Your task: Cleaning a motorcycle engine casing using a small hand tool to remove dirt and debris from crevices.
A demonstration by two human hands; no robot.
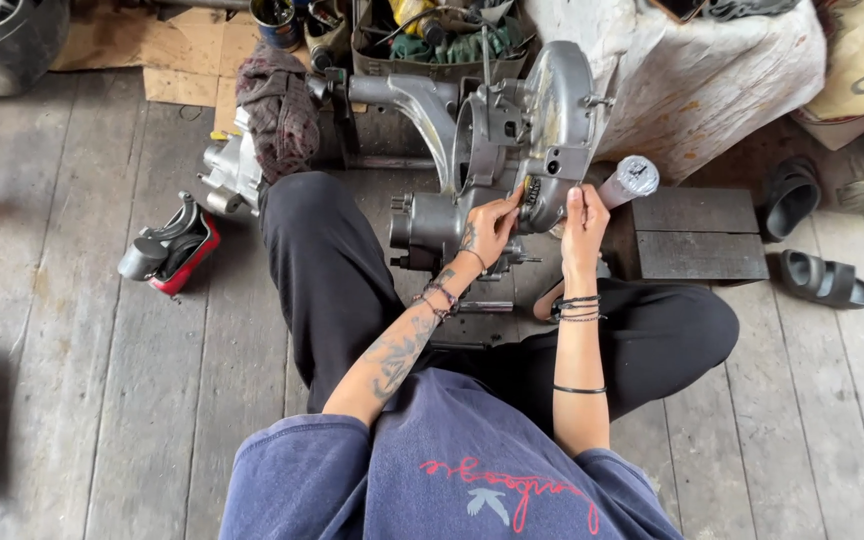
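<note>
A grey metal engine casing [512, 140] stands on the wooden floor in front of me, between my crossed legs. My left hand [492, 225] presses its fingers against the lower edge of the casing, fingertips at a small dark part there. My right hand [584, 215] is closed around the handle of a tool with a silvery wrapped end [630, 180], held beside the casing's right side. What the tool's tip touches is hidden behind the hand.
A dark wooden block [697, 235] lies to the right, with black sandals [817, 275] beyond. A red and grey part [172, 250] and another metal part [232, 175] lie at left. A cloth [277, 105], a tool crate [442, 45] and a white sack [712, 70] stand behind.
</note>
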